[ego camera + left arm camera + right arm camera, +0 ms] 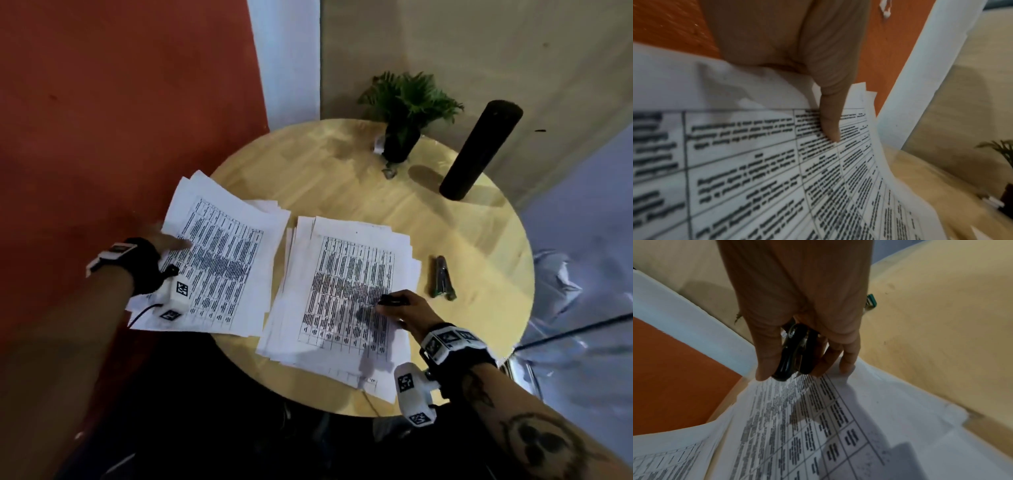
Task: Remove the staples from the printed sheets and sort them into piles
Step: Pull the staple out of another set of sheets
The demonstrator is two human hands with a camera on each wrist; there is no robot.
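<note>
Two piles of printed table sheets lie on a round wooden table (342, 178). My left hand (174, 244) is at the left pile's (222, 260) outer edge. Its thumb (830, 126) lies on the top sheet (756, 170), and its fingers are hidden under the paper, so it pinches the sheet. My right hand (394, 306) hovers over the right pile (346, 294). It grips a black staple remover (795, 352) between thumb and fingers, and its fingertips (846, 368) touch the top sheet. No staple can be made out.
A green stapler (443, 277) lies to the right of the right pile. A potted plant (407, 113) and a tall black cylinder (479, 150) stand at the table's far side. An orange wall (120, 120) is on the left. Both piles overhang the table's near edge.
</note>
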